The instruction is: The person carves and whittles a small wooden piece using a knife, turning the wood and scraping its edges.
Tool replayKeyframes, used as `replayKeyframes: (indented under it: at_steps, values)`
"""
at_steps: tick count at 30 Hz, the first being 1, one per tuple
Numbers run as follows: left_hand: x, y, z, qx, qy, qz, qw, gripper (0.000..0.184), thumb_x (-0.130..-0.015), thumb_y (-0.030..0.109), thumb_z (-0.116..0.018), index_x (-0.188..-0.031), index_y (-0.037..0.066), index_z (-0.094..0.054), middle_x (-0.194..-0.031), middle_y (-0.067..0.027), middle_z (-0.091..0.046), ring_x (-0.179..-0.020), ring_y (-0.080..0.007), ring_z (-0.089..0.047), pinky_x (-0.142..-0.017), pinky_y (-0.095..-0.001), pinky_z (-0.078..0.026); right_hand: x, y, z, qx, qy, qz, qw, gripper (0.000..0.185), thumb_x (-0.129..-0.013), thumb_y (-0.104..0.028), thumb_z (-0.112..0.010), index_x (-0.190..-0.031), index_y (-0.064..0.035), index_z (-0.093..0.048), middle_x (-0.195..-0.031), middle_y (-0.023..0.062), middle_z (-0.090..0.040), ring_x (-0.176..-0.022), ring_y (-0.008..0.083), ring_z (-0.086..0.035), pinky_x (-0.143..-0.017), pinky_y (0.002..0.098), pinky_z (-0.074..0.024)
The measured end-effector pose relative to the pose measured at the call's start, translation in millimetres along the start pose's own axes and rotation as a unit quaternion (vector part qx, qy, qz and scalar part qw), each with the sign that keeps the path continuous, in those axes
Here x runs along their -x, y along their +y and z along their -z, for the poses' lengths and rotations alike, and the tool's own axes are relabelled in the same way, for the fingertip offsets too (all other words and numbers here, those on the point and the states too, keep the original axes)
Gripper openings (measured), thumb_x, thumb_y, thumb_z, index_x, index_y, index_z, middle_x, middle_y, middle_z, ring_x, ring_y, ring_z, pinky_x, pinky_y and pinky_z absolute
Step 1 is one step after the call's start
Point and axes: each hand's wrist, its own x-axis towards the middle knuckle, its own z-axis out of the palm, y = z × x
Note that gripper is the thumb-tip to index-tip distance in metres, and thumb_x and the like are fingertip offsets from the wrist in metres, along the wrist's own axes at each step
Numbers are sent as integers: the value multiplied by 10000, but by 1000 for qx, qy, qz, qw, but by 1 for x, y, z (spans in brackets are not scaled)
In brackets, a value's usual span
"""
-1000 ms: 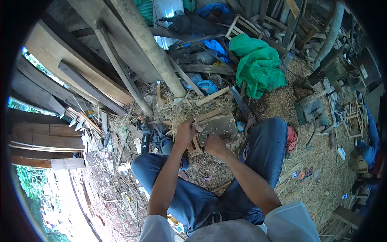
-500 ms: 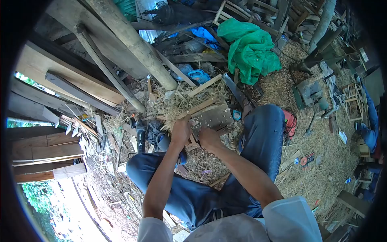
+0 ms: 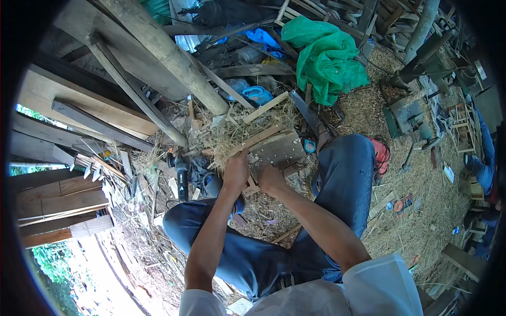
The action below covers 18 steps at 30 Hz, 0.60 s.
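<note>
Between my knees, a low wooden block (image 3: 284, 148) has small pale chips scattered over its top. My left hand (image 3: 236, 169) is closed at the block's left end, on something I cannot make out. Just right of it, my right hand (image 3: 270, 179) is closed low over the block's near edge, and what it holds is hidden. A pale wood strip (image 3: 258, 140) runs along the far side of the block, its near end close to my left fingers. Part of a light wooden piece (image 3: 251, 187) shows below and between my hands.
A black angle grinder (image 3: 182, 178) lies left of the block. Beyond are a green plastic sheet (image 3: 329, 60), a blue strapped item (image 3: 257, 95) and a leaning pole (image 3: 174, 60). A red tool (image 3: 379, 158) lies beside my right knee. Another person's leg (image 3: 482, 171) shows far right.
The view has shifted, so the surroundings appear higher and further left. My hands have come closer together over the block and remain closed.
</note>
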Motion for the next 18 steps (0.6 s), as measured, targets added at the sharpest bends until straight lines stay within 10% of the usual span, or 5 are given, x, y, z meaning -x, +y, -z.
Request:
replayKeyframes:
  at_steps: [18]
  values:
    - [-4, 5, 6, 19, -26, 46, 998, 226, -745, -37, -529, -970, -22, -530, -820, -288, -583, -778, -440, -567, -681, -482, -457, -5, -3, -9, -18, 15, -14, 1000, 246, -856, -112, -431, -1014, 68, -490, -944, 302, -597, -902, 394, -606, -774, 447, -494]
